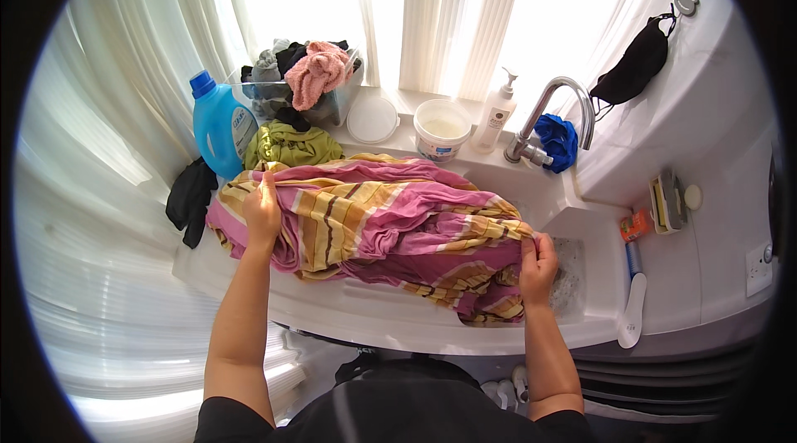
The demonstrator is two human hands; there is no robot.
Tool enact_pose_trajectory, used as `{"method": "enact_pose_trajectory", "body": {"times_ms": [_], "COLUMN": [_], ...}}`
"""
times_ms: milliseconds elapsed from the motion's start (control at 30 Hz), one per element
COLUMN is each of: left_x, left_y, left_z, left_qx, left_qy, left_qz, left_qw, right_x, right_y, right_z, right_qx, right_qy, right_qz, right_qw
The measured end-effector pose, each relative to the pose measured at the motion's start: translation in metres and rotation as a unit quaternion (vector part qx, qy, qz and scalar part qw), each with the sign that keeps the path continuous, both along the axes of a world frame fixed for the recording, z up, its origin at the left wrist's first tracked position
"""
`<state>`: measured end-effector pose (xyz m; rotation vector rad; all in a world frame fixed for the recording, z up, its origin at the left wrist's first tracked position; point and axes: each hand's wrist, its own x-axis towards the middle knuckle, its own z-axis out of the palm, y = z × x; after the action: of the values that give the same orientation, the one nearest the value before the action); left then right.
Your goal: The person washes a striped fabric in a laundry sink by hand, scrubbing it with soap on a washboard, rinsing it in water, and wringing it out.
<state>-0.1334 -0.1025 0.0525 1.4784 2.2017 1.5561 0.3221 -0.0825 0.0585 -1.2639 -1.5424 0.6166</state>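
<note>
A large pink and yellow striped cloth (390,219) lies bunched across the white laundry sink (332,302), its right end hanging down into the basin. My left hand (262,210) pinches the cloth near its left end, thumb up. At the right end my right hand (538,262) is closed on the cloth's edge, beside the basin. Foamy water (567,277) shows in the basin to the right of that hand. What kind of textile item the cloth is, I cannot tell from its folds.
Behind the cloth stand a blue detergent bottle (217,123), a clear bin (336,98) of clothes, a green garment (290,144), a white tub (442,129) and a pump bottle (496,115). The curved faucet (548,102) rises at the back right. A white-handled brush (633,310) lies on the right rim.
</note>
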Motion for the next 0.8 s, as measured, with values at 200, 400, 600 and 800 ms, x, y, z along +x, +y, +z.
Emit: {"method": "enact_pose_trajectory", "body": {"times_ms": [200, 400, 600, 800], "left_x": [0.027, 0.07, 0.088, 0.091], "left_y": [0.003, 0.079, 0.112, 0.055], "left_z": [0.017, 0.018, -0.022, 0.123], "left_qx": [-0.272, -0.085, -0.192, 0.217], "left_qy": [0.237, 0.285, 0.339, 0.307], "left_qz": [-0.041, -0.115, -0.128, -0.119], "left_qw": [0.932, 0.948, 0.912, 0.919], "right_x": [-0.017, -0.085, -0.114, -0.088], "right_y": [0.003, 0.102, 0.14, 0.078], "right_z": [-0.001, -0.011, -0.047, 0.098], "right_qx": [-0.138, 0.099, 0.042, 0.197], "right_qy": [-0.204, -0.193, -0.301, -0.049], "right_qz": [0.295, 0.077, 0.057, 0.069], "right_qw": [0.923, 0.973, 0.951, 0.977]}}
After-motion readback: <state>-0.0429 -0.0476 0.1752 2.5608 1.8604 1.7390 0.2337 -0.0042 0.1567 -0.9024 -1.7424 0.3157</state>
